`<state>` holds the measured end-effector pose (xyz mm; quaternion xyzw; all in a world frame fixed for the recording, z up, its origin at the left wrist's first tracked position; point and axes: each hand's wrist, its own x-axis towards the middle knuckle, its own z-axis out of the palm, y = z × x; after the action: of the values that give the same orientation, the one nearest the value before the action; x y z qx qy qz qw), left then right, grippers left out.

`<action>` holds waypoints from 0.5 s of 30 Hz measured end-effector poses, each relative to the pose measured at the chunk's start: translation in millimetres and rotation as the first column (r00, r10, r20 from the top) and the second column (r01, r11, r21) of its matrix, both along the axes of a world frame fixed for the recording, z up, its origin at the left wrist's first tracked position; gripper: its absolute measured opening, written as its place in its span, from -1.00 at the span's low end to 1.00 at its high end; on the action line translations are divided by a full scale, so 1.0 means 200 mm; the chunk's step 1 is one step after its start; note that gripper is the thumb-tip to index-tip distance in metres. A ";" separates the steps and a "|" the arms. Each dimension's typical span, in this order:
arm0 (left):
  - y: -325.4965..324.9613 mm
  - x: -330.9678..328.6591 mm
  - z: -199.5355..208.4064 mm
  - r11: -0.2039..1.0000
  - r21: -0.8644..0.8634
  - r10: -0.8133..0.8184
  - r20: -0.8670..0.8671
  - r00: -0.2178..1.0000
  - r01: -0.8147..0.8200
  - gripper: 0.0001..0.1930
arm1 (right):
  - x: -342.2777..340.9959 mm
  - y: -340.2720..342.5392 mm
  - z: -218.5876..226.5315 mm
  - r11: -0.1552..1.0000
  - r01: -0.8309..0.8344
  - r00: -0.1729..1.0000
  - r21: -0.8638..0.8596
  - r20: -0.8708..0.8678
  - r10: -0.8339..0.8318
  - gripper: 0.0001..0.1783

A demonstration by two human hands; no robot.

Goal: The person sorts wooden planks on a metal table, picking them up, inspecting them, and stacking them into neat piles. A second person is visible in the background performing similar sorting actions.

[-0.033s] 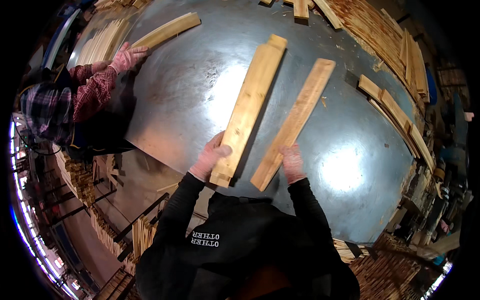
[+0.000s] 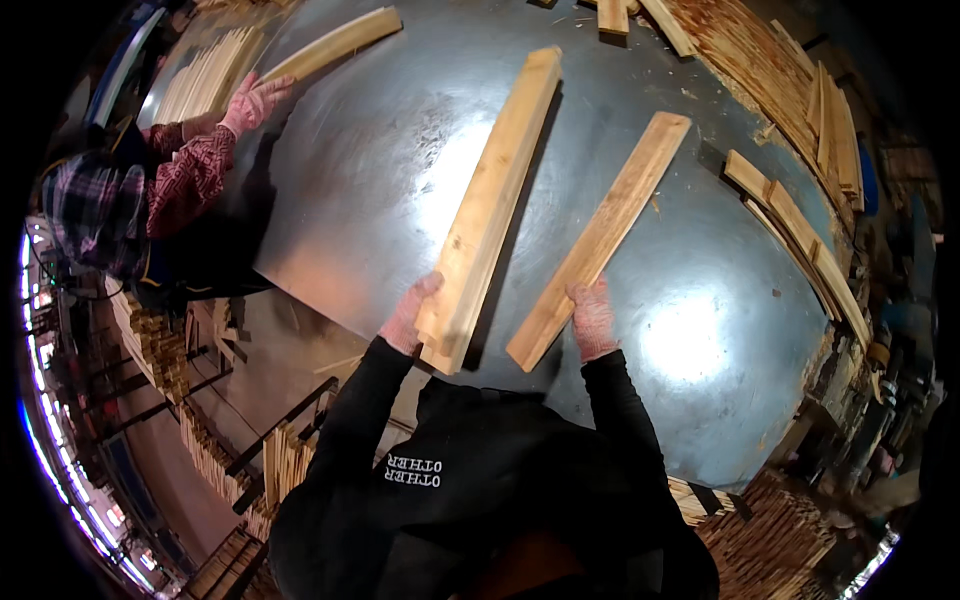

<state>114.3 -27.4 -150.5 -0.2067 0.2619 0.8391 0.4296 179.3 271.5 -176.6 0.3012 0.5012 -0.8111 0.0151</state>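
Note:
My left hand (image 2: 410, 312), in a pale pink work glove, is closed on the near end of a long pale wooden plank (image 2: 490, 205). Its stepped near end suggests two boards lying together; I cannot tell for certain. That plank slants away from me, its shadow on the metal tabletop beside it. To its right, a shorter, browner wooden board (image 2: 605, 235) lies at a similar slant. My right hand (image 2: 592, 315), gloved likewise, grips this board's right edge near its close end; the fingertips are partly hidden.
At the left a co-worker's gloved hand (image 2: 252, 102) touches another plank (image 2: 335, 45) beside a row of pale strips (image 2: 207, 80). Several boards (image 2: 800, 235) lie along the right edge of the metal table (image 2: 340, 180). Wood pieces (image 2: 613, 16) lie at the far side.
The left plank has turned so that its long side shows more, and its stepped far end no longer shows. The right board has shifted slightly to the right with my right hand.

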 end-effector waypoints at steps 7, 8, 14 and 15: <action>-0.03 -0.12 -0.06 0.663 -0.722 -0.474 -0.199 0.858 0.199 -0.51 | -0.30 -0.40 -0.28 0.621 -0.157 0.868 0.768 -0.192 0.458 -0.74; -0.09 -0.16 -0.01 0.332 -0.910 -0.720 -0.074 0.690 0.249 -0.51 | -0.35 -0.48 -0.27 0.456 -0.086 0.825 0.886 -0.194 0.531 -0.85; -0.15 -0.26 0.34 0.156 -0.964 -0.687 -0.262 0.678 -0.215 -0.42 | -0.62 -0.74 -0.41 0.418 -0.215 0.798 0.883 -0.088 0.597 -0.73; -0.14 -0.25 0.28 0.089 -0.951 -0.759 -0.258 0.598 -0.297 -0.34 | -0.67 -0.74 -0.52 0.233 -0.158 0.763 0.960 -0.031 0.646 -0.67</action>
<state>63.9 -55.9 -94.0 -0.0148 0.9189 0.3501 0.1814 45.6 123.7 -279.8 -0.0750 0.9151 -0.3931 -0.0502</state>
